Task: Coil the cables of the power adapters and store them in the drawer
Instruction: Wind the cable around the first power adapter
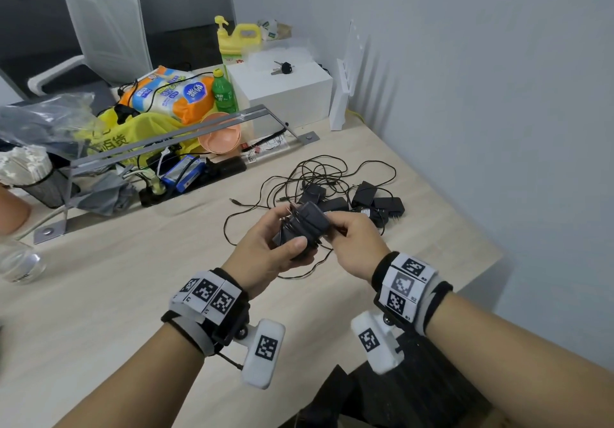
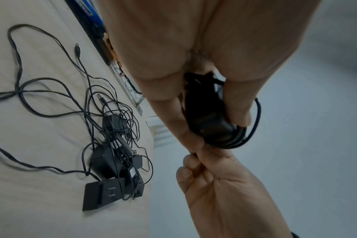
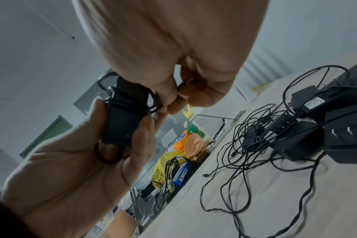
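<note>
Two hands (image 1: pixel 265 255) hiding half-wrapped adapter (image 1: pixel 307 225)

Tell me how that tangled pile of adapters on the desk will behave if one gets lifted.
The pile likely comes up together: the thin cables loop over each other. The cables look floppy and apt to snag. The adapter bricks look boxy, so unlikely to roll.

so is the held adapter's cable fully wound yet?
No, the cable trails loose below the adapter held in the left hand.
</note>
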Motion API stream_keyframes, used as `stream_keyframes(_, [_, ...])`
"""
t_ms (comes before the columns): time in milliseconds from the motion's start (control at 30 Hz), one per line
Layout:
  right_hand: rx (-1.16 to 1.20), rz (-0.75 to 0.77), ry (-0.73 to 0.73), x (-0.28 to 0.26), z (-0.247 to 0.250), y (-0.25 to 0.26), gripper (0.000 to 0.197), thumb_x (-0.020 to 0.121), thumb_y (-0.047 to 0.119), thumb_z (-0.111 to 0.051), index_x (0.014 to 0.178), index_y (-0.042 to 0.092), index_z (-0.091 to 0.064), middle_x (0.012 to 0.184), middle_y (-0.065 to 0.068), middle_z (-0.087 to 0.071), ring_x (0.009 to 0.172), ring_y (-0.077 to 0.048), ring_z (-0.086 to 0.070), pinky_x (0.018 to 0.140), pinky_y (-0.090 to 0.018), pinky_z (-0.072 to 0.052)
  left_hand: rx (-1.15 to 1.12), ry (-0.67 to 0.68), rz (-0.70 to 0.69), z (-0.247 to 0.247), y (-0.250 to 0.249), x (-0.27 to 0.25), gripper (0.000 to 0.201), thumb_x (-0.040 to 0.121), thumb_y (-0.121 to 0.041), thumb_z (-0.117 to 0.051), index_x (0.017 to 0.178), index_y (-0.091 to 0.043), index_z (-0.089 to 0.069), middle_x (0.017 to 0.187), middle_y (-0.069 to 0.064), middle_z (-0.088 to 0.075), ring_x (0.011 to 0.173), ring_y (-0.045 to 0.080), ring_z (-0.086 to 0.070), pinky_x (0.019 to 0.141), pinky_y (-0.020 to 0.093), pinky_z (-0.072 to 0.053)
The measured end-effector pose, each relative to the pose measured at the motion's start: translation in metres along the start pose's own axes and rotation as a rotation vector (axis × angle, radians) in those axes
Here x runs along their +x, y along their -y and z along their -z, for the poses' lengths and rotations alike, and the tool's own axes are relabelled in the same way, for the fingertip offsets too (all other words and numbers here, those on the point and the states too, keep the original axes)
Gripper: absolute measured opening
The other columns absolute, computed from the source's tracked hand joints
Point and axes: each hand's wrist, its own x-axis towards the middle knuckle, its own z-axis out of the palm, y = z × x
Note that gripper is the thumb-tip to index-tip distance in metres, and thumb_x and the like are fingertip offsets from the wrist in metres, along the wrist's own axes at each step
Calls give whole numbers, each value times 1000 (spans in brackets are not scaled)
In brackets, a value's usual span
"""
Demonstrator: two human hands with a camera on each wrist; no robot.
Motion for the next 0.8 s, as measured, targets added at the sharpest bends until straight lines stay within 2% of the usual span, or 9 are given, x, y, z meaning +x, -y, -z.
stream_keyframes(67, [102,-50,-65,1,-1,0,24,94,3,-55,107,18,-68,95,5,-71,81,-3,-63,72,-16,-51,26,-77,-27,-3,1,3,49,78,0,-71,120,-15,-51,106,13,-63,84,29,-66,74,37,-57])
stream_keyframes(167, [294,-137,-169,2,-4,1,14,94,3,-55,98,16,-60,91,-8,-72,77,-16,-66,61,-23,-53,86,-183,-66,-8,2,7,41,85,5,-62,121,-12,-48,108,14,-62,86,31,-66,76,41,-58])
stream_keyframes(233, [351,-122,-211,2,-6,2,11,95,5,-55,97,16,-57,89,-13,-72,80,-21,-69,63,-25,-56,113,-227,-84,-13,1,9,38,87,6,-60,118,-12,-48,104,14,-63,86,31,-66,76,40,-59])
stream_keyframes(333, [382,-50,-236,-1,-12,2,12,92,13,-62,96,21,-55,86,-11,-72,80,-26,-69,69,-34,-59,162,-293,-123,-18,-1,12,35,86,3,-63,108,-20,-49,98,14,-65,83,29,-67,63,25,-56])
stream_keyframes(433, [300,11,-300,0,-18,1,14,83,28,-71,85,32,-57,81,-7,-72,78,-36,-67,74,-48,-58,181,-311,-132,-23,-1,16,38,86,-1,-67,115,-15,-46,99,19,-65,82,28,-67,59,19,-52])
stream_keyframes(533, [232,47,-353,4,-18,2,16,77,46,-65,76,31,-58,74,-9,-66,72,-36,-63,70,-52,-54,163,-318,-101,-27,-3,18,42,86,0,-66,120,-9,-43,97,19,-66,80,28,-67,57,18,-51])
stream_keyframes(600, [143,95,-348,5,-16,2,18,84,41,-63,76,26,-56,71,-10,-62,68,-30,-60,67,-49,-53,58,-301,-41,-28,-6,18,44,87,0,-65,123,-7,-41,100,21,-67,85,32,-68,64,26,-56])
stream_keyframes(700, [-15,199,-367,3,-13,3,19,93,30,-59,77,21,-54,65,-5,-59,62,-20,-55,61,-38,-51,-105,-243,42,-26,-7,19,53,83,-10,-70,128,-2,-43,116,27,-63,104,39,-65,88,48,-55])
stream_keyframes(800, [-95,268,-369,3,-12,3,20,97,27,-52,82,15,-52,62,-4,-57,57,-18,-54,56,-37,-48,-145,-172,94,-25,-9,17,53,84,-22,-70,126,5,-51,121,28,-61,112,41,-61,90,48,-54])
